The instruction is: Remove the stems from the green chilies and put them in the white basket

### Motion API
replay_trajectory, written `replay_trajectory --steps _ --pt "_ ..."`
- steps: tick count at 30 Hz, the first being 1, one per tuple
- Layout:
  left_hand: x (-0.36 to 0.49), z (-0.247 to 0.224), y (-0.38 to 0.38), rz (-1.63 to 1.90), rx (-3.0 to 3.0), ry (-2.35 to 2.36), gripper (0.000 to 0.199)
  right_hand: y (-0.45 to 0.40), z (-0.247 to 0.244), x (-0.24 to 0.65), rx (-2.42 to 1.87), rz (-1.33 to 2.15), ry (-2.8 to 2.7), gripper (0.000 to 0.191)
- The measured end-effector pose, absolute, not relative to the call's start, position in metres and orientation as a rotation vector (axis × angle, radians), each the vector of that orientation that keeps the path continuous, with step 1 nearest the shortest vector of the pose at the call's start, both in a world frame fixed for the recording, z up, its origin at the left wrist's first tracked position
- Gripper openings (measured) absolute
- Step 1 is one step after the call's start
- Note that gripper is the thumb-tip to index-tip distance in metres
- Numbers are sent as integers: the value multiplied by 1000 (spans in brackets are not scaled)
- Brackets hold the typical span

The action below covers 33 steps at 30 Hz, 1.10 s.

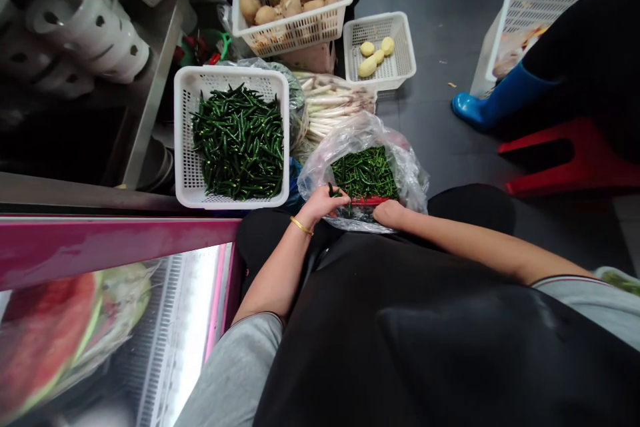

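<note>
Green chilies (367,170) fill a clear plastic bag (407,163) that stands open between my knees. My left hand (327,203), with a gold bracelet at the wrist, is at the bag's near left side, its fingers closed on a dark green chili (331,191). At the near right edge of the bag is my right hand (391,215); its fingers point down into the bag and are hidden. A red strip (369,201) lies between the two hands. Left of the bag, a white basket (181,140) holds many stemless-looking dark green chilies (240,143).
Behind the bag lie long white stalks (337,107). Farther back are a basket (405,53) with potatoes and a basket (300,37) of brown roots. A person's blue boot (510,97) and a red stool (575,160) are at the right; a metal shelf (155,90) is left.
</note>
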<state>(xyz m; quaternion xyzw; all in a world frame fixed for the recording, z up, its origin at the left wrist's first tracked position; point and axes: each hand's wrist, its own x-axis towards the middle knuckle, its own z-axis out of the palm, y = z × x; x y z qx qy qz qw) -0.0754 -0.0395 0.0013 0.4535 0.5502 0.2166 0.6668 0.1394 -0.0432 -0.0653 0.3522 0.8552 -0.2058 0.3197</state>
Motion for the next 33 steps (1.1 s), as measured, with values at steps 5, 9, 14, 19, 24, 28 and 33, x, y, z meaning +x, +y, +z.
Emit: replay_trajectory --steps 5,9,14,19,24,28,33 --pt "-69 4 -31 654 979 1216 21 -11 -25 175 1284 -868 2364 26" --pt "-43 -1 -19 686 978 1228 26 18 -2 183 1683 -2051 1969 35" --pt "-21 -6 -9 649 860 1084 35 27 2 167 1764 -2737 1450 36" --pt "-29 -9 -12 668 710 1063 38 21 2 165 1724 -2804 1366 40" --pt "-40 -7 -12 652 898 1196 33 21 9 169 1722 -2405 1773 36" --pt "-48 7 -4 574 1271 1198 35 25 27 164 1528 -1933 2268 34" --pt "-40 25 15 601 1593 1175 28 37 42 154 1559 -1557 2577 33"
